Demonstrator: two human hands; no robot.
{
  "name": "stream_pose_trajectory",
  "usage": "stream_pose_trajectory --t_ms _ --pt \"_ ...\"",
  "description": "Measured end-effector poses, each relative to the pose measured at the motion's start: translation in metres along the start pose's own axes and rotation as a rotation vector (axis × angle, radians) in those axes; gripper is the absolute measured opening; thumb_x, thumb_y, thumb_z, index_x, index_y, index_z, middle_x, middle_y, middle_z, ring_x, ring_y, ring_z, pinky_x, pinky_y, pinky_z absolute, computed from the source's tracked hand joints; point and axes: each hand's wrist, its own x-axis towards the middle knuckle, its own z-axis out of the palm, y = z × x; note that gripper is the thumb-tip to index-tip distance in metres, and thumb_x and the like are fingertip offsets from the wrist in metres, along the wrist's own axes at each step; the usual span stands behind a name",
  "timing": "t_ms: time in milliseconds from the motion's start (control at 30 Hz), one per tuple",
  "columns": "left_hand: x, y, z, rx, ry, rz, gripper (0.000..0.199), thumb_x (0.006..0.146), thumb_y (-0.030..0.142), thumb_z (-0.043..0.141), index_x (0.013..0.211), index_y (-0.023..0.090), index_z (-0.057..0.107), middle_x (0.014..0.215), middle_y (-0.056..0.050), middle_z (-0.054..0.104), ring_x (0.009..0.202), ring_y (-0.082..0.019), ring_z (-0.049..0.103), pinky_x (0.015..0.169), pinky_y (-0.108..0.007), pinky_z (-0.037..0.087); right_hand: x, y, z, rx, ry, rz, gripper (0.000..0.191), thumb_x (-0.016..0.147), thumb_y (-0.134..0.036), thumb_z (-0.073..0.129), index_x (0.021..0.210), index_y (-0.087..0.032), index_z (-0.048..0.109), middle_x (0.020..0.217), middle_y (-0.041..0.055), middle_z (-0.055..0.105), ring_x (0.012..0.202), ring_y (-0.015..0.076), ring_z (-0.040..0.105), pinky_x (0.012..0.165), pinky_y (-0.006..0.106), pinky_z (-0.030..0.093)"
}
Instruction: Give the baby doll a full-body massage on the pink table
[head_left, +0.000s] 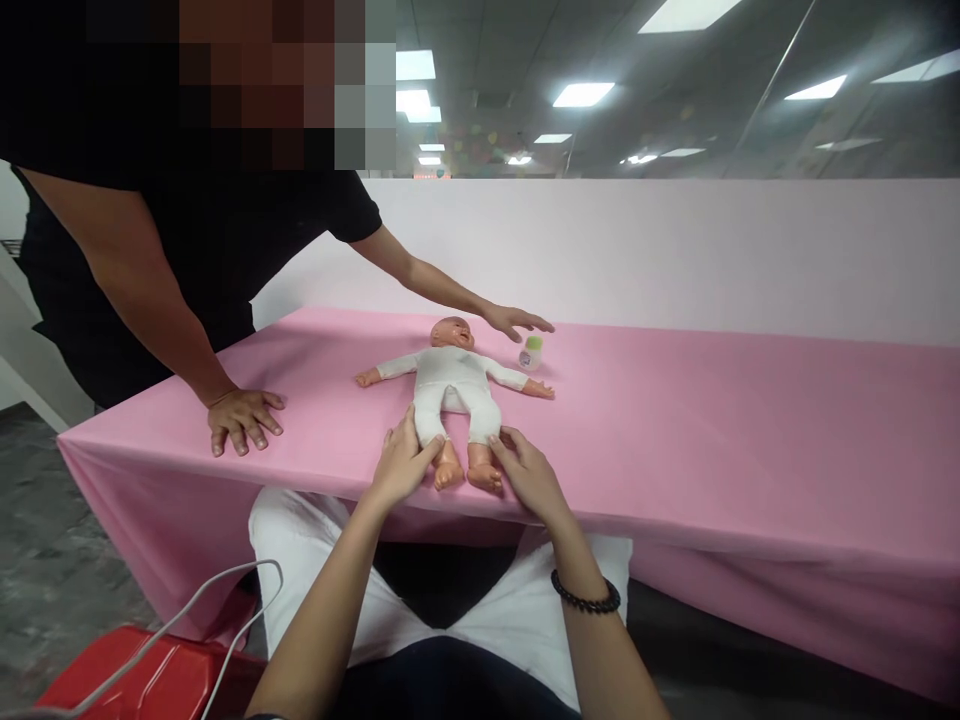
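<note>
A baby doll (454, 372) in a white body suit lies on its back on the pink-covered table (712, 430), arms spread and feet toward me. My left hand (401, 462) is around the lower leg on the left, thumb on top and fingers along its outer side. On the other lower leg rests my right hand (531, 472), its thumb over the shin and its fingers beside it. Beyond the doll's arm on the right stands a small clear bottle (530, 358) with a green cap.
At the left a person in black leans over the table, one hand (244, 420) flat on the cloth. Their other hand (517, 320) reaches above the bottle. A red plastic stool (142, 675) and a pale cable (225, 572) are at lower left. Behind stands a white wall (675, 250).
</note>
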Motion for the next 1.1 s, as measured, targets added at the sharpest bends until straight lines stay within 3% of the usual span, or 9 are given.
stream_pose_trajectory --t_ms 133,267,433,1100 --pt "0.002 -0.006 0.003 -0.072 0.036 -0.047 0.084 0.093 0.058 0.056 0.159 0.016 0.026 0.162 -0.021 0.037 0.151 -0.036 0.032 0.123 -0.054 0.019 0.001 -0.001 -0.001 0.029 0.002 0.029 0.045 0.094 -0.062 0.051 0.115 -0.025 0.067 0.118 0.0079 0.073 0.11 0.0294 0.067 0.1 0.043 0.047" --pt "0.003 -0.01 0.006 -0.209 0.108 -0.134 0.09 0.095 0.061 0.05 0.161 0.013 0.011 0.165 -0.025 0.027 0.154 -0.034 0.028 0.123 -0.051 0.024 0.004 0.009 -0.002 0.111 0.194 0.165 0.052 0.09 -0.066 0.049 0.117 -0.024 0.062 0.127 0.01 0.069 0.119 0.0303 0.062 0.103 0.043 0.044" --pt "0.002 -0.007 0.005 -0.256 0.117 -0.175 0.087 0.097 0.063 0.043 0.161 0.017 0.005 0.167 -0.024 0.018 0.154 -0.032 0.027 0.123 -0.052 0.025 0.011 0.03 -0.005 0.258 0.369 0.236 0.05 0.085 -0.067 0.049 0.108 -0.023 0.059 0.121 0.0101 0.069 0.115 0.0288 0.063 0.1 0.04 0.045" --pt "0.002 -0.01 0.005 -0.158 0.067 -0.118 0.084 0.096 0.064 0.048 0.158 0.015 0.019 0.162 -0.025 0.03 0.151 -0.036 0.032 0.12 -0.055 0.028 0.01 0.027 -0.006 0.249 0.339 0.244 0.047 0.077 -0.063 0.061 0.103 -0.024 0.062 0.111 0.008 0.069 0.109 0.0281 0.062 0.097 0.041 0.046"
